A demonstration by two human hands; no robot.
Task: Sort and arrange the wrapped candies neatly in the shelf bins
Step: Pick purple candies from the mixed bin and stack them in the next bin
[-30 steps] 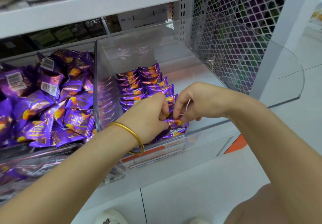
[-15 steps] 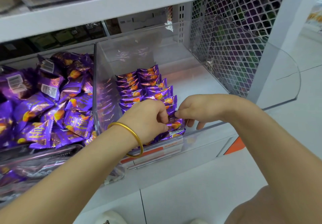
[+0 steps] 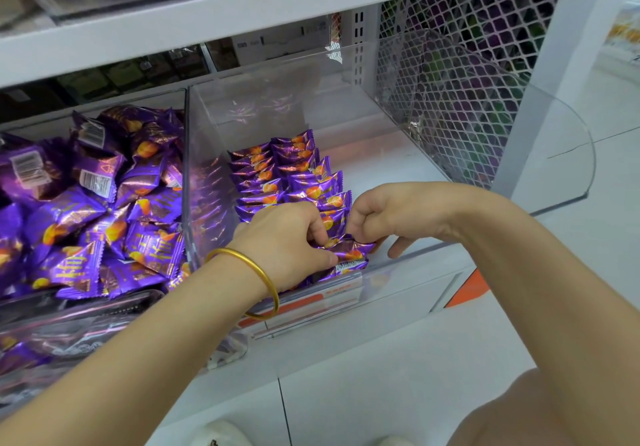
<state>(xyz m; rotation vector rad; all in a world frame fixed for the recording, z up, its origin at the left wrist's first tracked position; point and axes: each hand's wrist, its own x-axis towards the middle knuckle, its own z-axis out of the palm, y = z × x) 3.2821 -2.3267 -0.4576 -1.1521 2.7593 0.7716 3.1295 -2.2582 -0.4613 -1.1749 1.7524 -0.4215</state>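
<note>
Change: right hand point(image 3: 391, 213) now lower — pinches front candy point(image 3: 349, 249) jointly with left hand point(image 3: 287, 237), 6 o'clock of clear bin point(image 3: 381, 158); piece nearly seated.

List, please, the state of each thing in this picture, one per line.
left hand: pinches front candy
right hand: pinches front candy too
front candy: held at right bin's front
candy rows: upright, neat, in right bin
loose candies: heaped untidily in left bin

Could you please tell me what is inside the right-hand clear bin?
Two neat rows of purple candies line the left side of the bin. The left hand and right hand pinch one candy in front, hiding whatever lies beneath them.
</note>
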